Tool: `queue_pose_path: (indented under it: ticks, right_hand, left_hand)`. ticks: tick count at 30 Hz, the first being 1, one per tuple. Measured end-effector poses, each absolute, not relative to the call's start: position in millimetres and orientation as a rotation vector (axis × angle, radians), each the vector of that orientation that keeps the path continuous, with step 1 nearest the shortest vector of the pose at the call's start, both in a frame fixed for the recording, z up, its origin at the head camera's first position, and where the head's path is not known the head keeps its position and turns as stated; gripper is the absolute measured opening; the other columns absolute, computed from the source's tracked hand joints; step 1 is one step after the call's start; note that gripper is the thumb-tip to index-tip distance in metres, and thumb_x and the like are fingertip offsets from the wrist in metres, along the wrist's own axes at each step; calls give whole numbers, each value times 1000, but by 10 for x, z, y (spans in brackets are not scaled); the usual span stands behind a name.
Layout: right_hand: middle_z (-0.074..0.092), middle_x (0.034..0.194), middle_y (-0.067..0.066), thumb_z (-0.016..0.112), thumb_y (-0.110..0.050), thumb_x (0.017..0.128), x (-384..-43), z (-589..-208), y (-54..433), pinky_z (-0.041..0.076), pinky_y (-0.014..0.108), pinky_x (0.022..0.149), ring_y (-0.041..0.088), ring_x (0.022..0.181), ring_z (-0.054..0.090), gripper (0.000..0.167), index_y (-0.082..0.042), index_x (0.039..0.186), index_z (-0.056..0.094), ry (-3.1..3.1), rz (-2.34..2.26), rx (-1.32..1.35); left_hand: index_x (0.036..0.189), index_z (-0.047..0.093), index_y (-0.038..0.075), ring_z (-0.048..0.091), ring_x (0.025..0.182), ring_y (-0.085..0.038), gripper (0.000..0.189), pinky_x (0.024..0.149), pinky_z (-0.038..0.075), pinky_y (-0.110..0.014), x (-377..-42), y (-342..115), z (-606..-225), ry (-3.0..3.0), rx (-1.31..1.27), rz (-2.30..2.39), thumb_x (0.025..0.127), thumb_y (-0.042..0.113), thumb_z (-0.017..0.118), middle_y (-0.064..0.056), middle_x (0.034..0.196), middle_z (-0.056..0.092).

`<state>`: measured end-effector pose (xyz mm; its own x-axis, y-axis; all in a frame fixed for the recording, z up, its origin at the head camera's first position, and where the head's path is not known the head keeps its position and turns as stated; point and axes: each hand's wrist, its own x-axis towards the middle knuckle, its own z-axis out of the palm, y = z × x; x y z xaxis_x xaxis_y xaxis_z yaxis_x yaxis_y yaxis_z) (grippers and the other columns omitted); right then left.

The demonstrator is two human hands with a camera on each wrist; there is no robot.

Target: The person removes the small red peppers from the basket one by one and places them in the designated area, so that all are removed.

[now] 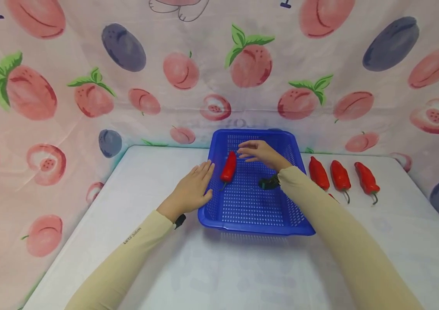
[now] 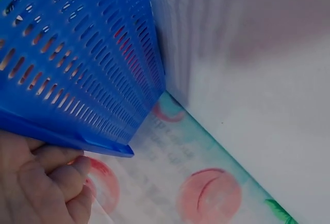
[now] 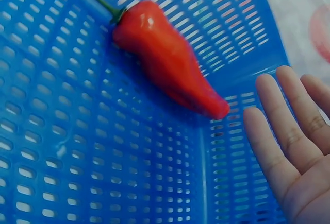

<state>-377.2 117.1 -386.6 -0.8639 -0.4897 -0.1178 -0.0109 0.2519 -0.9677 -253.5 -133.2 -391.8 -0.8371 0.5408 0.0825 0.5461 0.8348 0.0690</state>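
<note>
A blue plastic basket (image 1: pixel 256 228) with slotted walls stands on the white table. Inside it, along the left wall, lies one red chili pepper (image 1: pixel 229 168) with its green stem toward me. My left hand (image 1: pixel 190 189) touches the basket's left rim, its fingers fairly straight; the left wrist view has the fingers below the rim (image 2: pixel 103 149). Over the basket hovers my right hand (image 1: pixel 260 153), fingers extended and holding nothing. In the right wrist view its fingers are just beyond the tip of the pepper (image 3: pixel 160 59), apart from it.
Several red peppers lie on the table right of the basket, such as the middle one (image 1: pixel 340 176) and the far right one (image 1: pixel 367 178). Another is mostly hidden by my right sleeve (image 1: pixel 332 228). A fruit-patterned cloth (image 1: pixel 204 38) hangs behind the table.
</note>
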Motion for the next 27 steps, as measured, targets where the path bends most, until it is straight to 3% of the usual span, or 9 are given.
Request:
queue_pose_path:
  ticks: [6,27]
  right_hand:
    - [46,139,26,52,-18,96,-3807,-3946,1162,40,50,106,40,125,49,51,7,138,38,2112,-1687,-420]
    - [46,140,24,56,-16,92,-3817,-4206,1028,45,44,102,39,124,50,53,7,137,39,2137,-1663,-159]
  left_hand:
    - [147,20,-4,19,145,-31,69,120,16,-42,-2530,-1315,-3906,-2975,-843,-119,92,29,44,-19,155,20]
    - [147,18,-5,15,146,-31,69,120,15,-42,-2523,-1312,-3890,-3011,-872,-140,92,27,44,-20,156,16]
